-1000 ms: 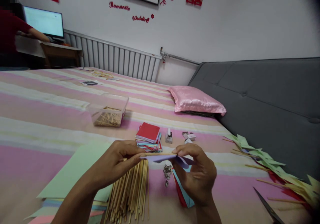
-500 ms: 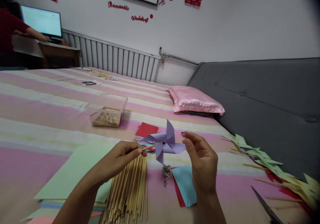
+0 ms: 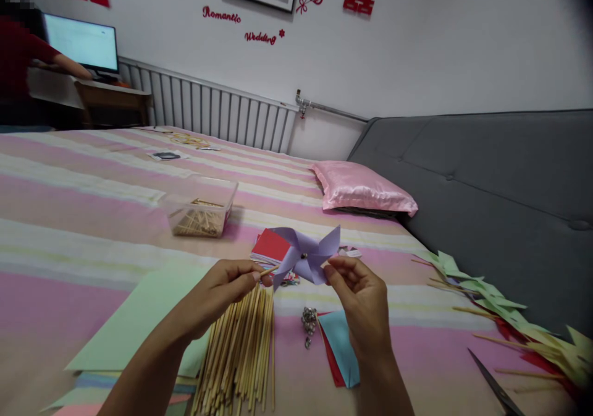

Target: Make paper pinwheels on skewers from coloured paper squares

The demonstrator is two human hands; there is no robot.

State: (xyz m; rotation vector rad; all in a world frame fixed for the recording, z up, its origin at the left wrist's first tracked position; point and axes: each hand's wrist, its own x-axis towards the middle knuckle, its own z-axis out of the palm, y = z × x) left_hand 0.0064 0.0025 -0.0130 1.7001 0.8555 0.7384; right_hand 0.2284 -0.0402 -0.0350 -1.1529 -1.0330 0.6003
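A purple paper pinwheel (image 3: 303, 256) is held up in front of me, a small metal fastener at its centre. My left hand (image 3: 238, 275) is closed around its thin wooden stick (image 3: 269, 271). At the right blade, my right hand (image 3: 359, 289) has thumb and fingertips together on the paper's edge. Below my hands lie a bundle of wooden sticks (image 3: 236, 354), a small heap of metal fasteners (image 3: 309, 321) and blue and red paper pieces (image 3: 340, 345). Behind the pinwheel, red paper squares (image 3: 269, 245) top a stack, partly hidden.
Green paper sheets (image 3: 139, 317) lie at left. A clear plastic box (image 3: 199, 212) holds short sticks. Finished pinwheels (image 3: 500, 305) line the right side, near scissors (image 3: 493, 382). A pink pillow (image 3: 364, 187) rests by the grey headboard (image 3: 486, 169). Another person (image 3: 23, 57) sits at a monitor.
The pinwheel's blades have turned. My right hand has moved slightly left and its fingertips now meet a blade; before, they were just off it. The left hand keeps its grip.
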